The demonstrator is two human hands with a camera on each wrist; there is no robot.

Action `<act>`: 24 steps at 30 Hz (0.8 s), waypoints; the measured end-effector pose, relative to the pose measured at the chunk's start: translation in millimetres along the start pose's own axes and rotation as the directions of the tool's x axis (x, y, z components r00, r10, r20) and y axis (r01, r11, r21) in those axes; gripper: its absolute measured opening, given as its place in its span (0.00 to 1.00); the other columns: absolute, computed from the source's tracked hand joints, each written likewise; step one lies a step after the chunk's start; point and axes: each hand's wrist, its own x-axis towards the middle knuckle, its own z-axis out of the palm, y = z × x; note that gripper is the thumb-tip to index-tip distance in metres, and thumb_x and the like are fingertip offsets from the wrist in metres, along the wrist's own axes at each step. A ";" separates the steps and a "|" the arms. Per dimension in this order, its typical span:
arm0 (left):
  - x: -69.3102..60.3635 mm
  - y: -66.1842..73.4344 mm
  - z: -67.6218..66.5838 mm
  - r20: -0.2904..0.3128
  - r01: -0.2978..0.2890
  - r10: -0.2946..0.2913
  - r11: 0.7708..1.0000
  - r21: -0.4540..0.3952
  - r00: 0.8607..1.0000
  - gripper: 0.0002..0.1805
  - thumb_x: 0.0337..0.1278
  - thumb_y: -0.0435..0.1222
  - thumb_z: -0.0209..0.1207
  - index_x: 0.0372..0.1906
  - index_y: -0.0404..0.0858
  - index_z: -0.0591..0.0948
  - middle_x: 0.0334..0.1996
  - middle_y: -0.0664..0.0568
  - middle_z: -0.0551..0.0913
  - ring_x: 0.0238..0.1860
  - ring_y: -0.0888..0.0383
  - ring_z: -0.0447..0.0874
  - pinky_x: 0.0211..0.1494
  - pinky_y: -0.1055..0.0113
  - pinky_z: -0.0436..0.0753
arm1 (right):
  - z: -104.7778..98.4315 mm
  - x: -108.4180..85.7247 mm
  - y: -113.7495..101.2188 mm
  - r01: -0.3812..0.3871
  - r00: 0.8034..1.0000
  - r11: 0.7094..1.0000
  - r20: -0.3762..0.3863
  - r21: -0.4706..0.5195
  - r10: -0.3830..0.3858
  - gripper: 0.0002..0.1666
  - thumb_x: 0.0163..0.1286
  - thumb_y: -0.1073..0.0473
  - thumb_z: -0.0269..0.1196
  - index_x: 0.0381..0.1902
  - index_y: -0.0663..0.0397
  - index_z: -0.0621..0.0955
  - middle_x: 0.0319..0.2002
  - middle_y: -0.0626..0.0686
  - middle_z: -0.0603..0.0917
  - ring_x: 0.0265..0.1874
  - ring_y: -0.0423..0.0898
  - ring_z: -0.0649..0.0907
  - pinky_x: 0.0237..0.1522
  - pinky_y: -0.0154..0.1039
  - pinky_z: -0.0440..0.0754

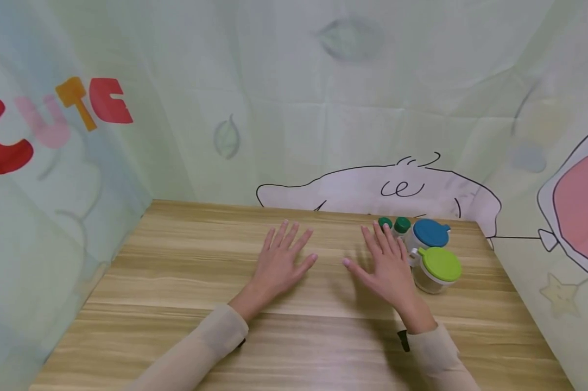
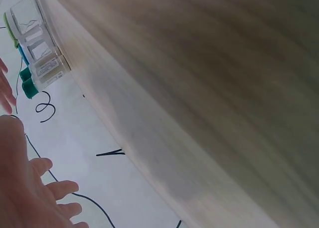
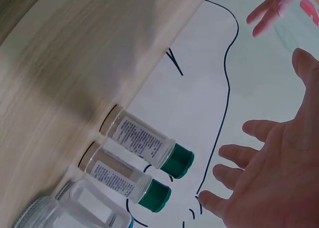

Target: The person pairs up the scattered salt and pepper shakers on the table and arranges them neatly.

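My left hand (image 1: 277,266) is held over the middle of the wooden table (image 1: 186,255), palm down, fingers spread and holding nothing. To its right my right hand (image 1: 390,269) also spreads its fingers, and it too is free of any object. Nearest to the right hand stand a clear jar with a lime-green lid (image 1: 440,264) and a jar with a blue lid (image 1: 430,233). Two small labelled bottles with dark green caps, one bottle (image 3: 142,142) beside the other bottle (image 3: 119,175), stand upright behind its fingers. In the head view the right fingers partly cover them.
A printed cloth (image 1: 294,108) hangs behind the table and along both sides, with letters and a cartoon figure on it. The jars and bottles stand near the table's back right corner. The table's back edge (image 1: 215,204) meets the cloth.
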 end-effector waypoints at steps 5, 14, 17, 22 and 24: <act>2.3 5.7 -0.5 0.004 -0.002 0.002 1.000 0.003 1.000 0.38 0.80 0.64 0.40 0.85 0.56 0.58 0.85 0.47 0.55 0.87 0.44 0.41 0.87 0.43 0.39 | -5.5 -2.1 5.7 -0.021 1.000 1.000 0.015 0.003 0.021 0.57 0.72 0.26 0.60 0.85 0.51 0.59 0.86 0.61 0.52 0.85 0.63 0.47 0.82 0.69 0.42; 8.6 16.5 -0.1 0.006 -0.010 0.010 1.000 -0.002 1.000 0.38 0.80 0.65 0.39 0.86 0.56 0.58 0.85 0.48 0.53 0.87 0.44 0.41 0.87 0.44 0.39 | -12.5 -2.1 14.8 -0.036 0.999 0.999 -0.010 -0.001 0.036 0.57 0.72 0.26 0.60 0.85 0.50 0.59 0.85 0.62 0.54 0.85 0.64 0.49 0.80 0.72 0.44; 10.0 21.7 1.3 0.008 -0.021 0.021 1.000 -0.008 1.000 0.38 0.80 0.65 0.40 0.86 0.56 0.58 0.85 0.48 0.54 0.87 0.44 0.41 0.87 0.44 0.40 | -14.2 -3.8 17.8 -0.042 0.999 0.999 -0.020 -0.016 0.042 0.56 0.72 0.26 0.60 0.85 0.50 0.59 0.84 0.64 0.55 0.84 0.65 0.50 0.80 0.72 0.45; 12.4 28.9 5.5 0.008 -0.040 0.040 0.999 -0.017 0.999 0.37 0.80 0.64 0.40 0.86 0.56 0.58 0.85 0.48 0.55 0.87 0.44 0.42 0.87 0.45 0.40 | -19.4 -7.3 22.8 -0.059 0.998 0.998 -0.028 -0.006 0.059 0.54 0.74 0.29 0.60 0.85 0.49 0.59 0.84 0.64 0.56 0.84 0.66 0.49 0.80 0.72 0.44; 13.5 30.7 6.5 0.004 -0.042 0.042 0.999 -0.017 0.999 0.37 0.80 0.64 0.40 0.86 0.56 0.58 0.85 0.48 0.55 0.87 0.44 0.42 0.87 0.45 0.40 | -22.6 -8.1 24.4 -0.064 0.997 0.998 -0.030 0.003 0.064 0.53 0.74 0.30 0.61 0.85 0.49 0.59 0.84 0.65 0.56 0.84 0.66 0.49 0.80 0.73 0.44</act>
